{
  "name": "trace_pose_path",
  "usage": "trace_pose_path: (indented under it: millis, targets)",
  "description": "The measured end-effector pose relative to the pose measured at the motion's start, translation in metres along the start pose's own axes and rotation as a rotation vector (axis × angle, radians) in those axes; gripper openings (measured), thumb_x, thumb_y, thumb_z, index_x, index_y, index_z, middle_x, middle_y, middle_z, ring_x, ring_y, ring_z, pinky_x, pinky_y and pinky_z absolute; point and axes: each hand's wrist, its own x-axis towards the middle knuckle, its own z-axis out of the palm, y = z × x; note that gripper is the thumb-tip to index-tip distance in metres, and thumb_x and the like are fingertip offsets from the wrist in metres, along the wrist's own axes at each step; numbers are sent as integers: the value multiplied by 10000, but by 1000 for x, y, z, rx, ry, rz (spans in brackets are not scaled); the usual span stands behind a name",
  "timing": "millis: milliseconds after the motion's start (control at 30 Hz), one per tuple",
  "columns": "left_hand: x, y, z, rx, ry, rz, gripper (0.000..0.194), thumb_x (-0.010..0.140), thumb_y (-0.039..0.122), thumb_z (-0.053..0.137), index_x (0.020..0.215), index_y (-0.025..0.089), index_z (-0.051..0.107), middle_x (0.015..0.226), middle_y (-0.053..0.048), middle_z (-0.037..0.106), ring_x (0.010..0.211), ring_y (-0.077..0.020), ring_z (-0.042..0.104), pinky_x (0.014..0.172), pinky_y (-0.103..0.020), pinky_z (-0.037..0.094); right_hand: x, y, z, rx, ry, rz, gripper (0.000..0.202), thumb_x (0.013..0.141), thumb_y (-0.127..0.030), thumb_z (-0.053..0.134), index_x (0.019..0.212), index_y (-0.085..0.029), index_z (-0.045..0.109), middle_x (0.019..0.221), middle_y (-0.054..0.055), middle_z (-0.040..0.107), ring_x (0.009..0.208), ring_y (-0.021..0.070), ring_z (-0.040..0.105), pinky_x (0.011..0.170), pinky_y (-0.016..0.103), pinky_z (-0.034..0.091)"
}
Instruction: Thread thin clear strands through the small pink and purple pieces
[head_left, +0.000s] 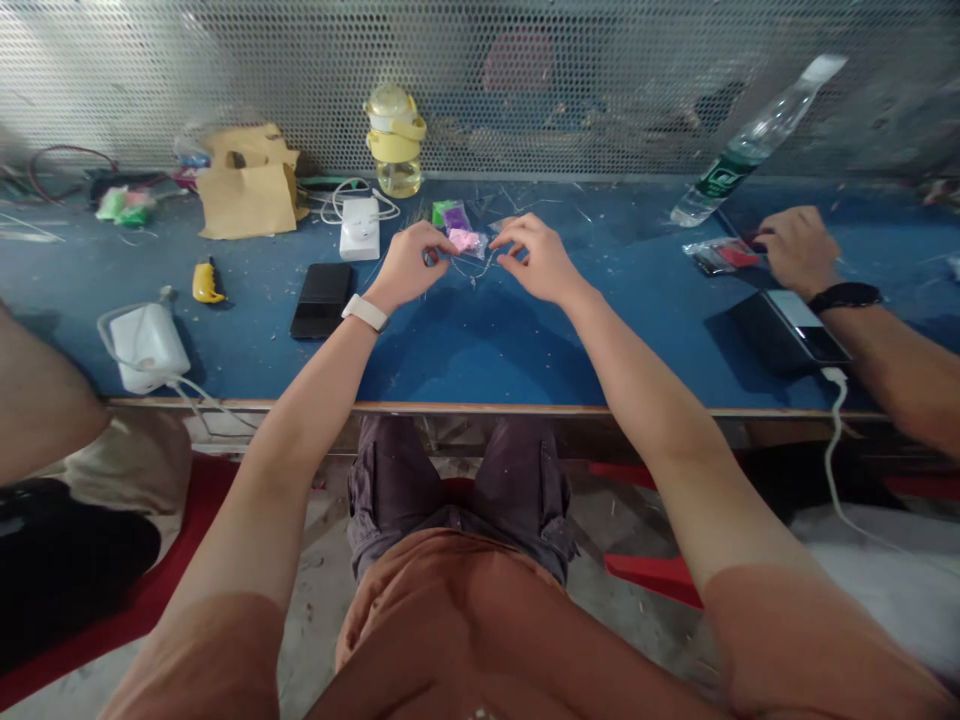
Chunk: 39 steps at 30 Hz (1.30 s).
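Observation:
A thin, pale chain or string (473, 277) sags between my two hands above the blue table. My left hand (409, 262), wearing a pale wristband, pinches its left end between thumb and fingertips. The other end runs up to the closed fingertips of my right hand (538, 255). A tiny piece seems to hang at its lowest point, too small to make out. Just behind lie small clear bags: one with pink contents (466, 240), one purple (455, 216) and one green (440, 212).
Left of my hands are a black phone (321, 300), a white charger box (360, 228) and a yellow cutter (207, 283). A yellow-lidded bottle (397, 145) stands behind. A co-worker's hand (799, 250) rests at right near a water bottle (724, 180) and a power bank (791, 330).

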Motion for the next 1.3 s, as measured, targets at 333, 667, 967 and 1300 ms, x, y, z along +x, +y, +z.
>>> trace_pose_path:
  millis: [333,667,967,1300]
  targets:
    - [0,4,-5,5,-28,29,177,952,164,757,1005,253,900,1079,-92,838,855,-209,754,943,-396,696,1,-6,-2,41,32,-18,278,1007,-597,880,1045,-327,935,1228,108,795,1172,388,763,1054,688,710]
    - [-2,11,-21,23,-161,121,121,980,293,814,1029,275,923,1055,-77,848,882,-232,782,944,-422,690,0,-6,-1,18,18,-51,242,1057,-544,828,1014,-332,935,1231,103,808,1178,385,763,992,648,716]
    - [-2,9,-27,37,-177,122,117,942,267,843,996,286,945,994,-56,847,860,-230,788,965,-419,681,0,-10,6,26,-2,-69,268,1083,-552,792,1006,-342,940,1213,114,800,1242,400,740,1009,659,703]
    - [-3,7,-21,40,-152,92,160,972,285,843,1073,322,962,1020,-50,901,908,-257,825,973,-428,703,1,-3,8,6,30,-41,218,1071,-523,799,1073,-342,921,1255,123,791,1348,436,727,1033,671,720]
